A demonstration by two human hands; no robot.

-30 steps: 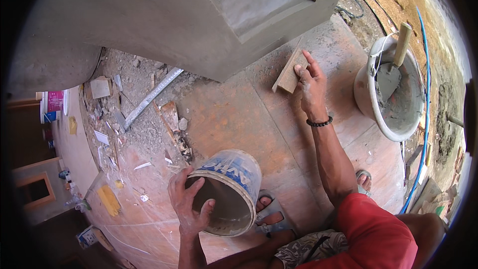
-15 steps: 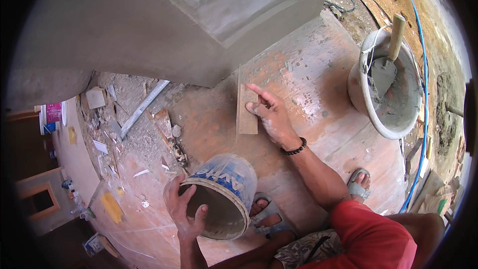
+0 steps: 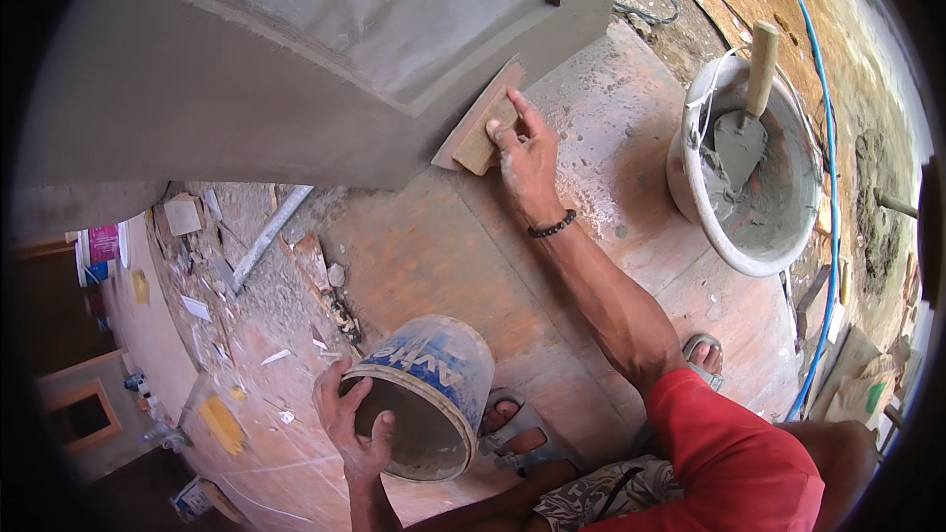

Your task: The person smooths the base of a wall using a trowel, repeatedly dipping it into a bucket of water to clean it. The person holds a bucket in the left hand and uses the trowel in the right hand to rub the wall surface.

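Observation:
My right hand point(image 3: 532, 163) pinches the block grip of a thin flat plastering float point(image 3: 480, 141). The float's blade lies against the lower edge of a grey plastered wall point(image 3: 296, 123). At the lower left, my left hand point(image 3: 353, 424) curls over the rim of a tilted white-and-blue plastic bucket point(image 3: 434, 360), thumb at the mouth and fingers at the outer side. The bucket's mouth faces toward me and its inside looks grey; whether anything lies deep in it is too dark to tell.
To the right stands a round tub point(image 3: 690, 172) of wet grey mortar, a wooden-handled trowel point(image 3: 761, 69) in it. A blue hose point(image 3: 830, 138) runs beyond. Rubble and a metal strip point(image 3: 271, 236) lie left, a yellow sponge-like piece point(image 3: 223, 424) nearer. My sandalled feet point(image 3: 512, 424) are beside the bucket.
My right hand has carried the float forward and tilted it, from over the floor to the wall's bottom edge. My left hand keeps its hold on the bucket rim.

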